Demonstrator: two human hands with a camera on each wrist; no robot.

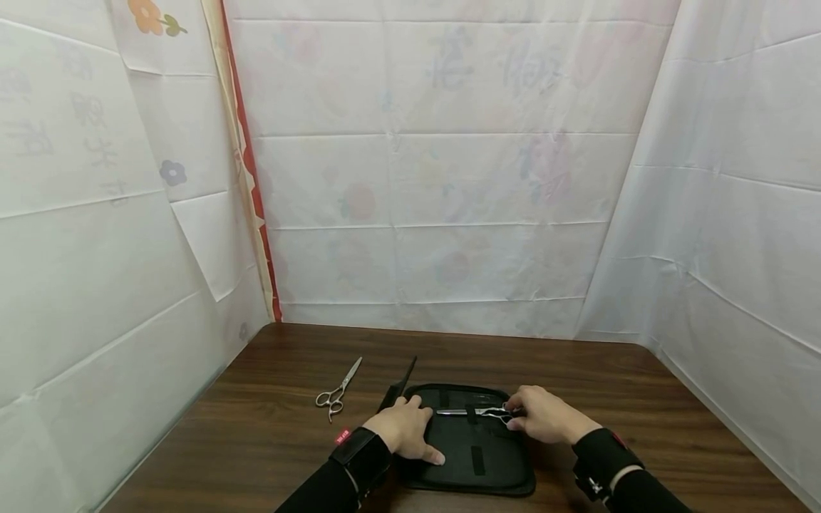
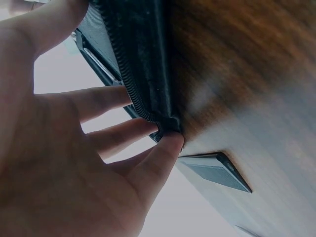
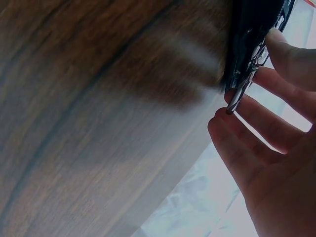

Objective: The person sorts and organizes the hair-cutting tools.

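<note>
This looks like a small recording booth, maybe in a lab, not a home. White sheets (image 1: 436, 178) with faint flower prints hang as walls on three sides of a brown wooden table (image 1: 577, 377).

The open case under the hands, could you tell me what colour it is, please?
The case is black, inside and along its zip edge; the head view shows it best.

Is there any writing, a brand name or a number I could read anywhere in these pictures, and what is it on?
No text can be read for certain.
White sheet on the back wall: faint large characters show through, too pale to read.
Sheet on the left wall: faint grey characters, mirrored and washed out, unreadable.
Red tag on the left wrist strap: tiny white marks, too small to read.
Black case, scissors: no lettering visible.
</note>
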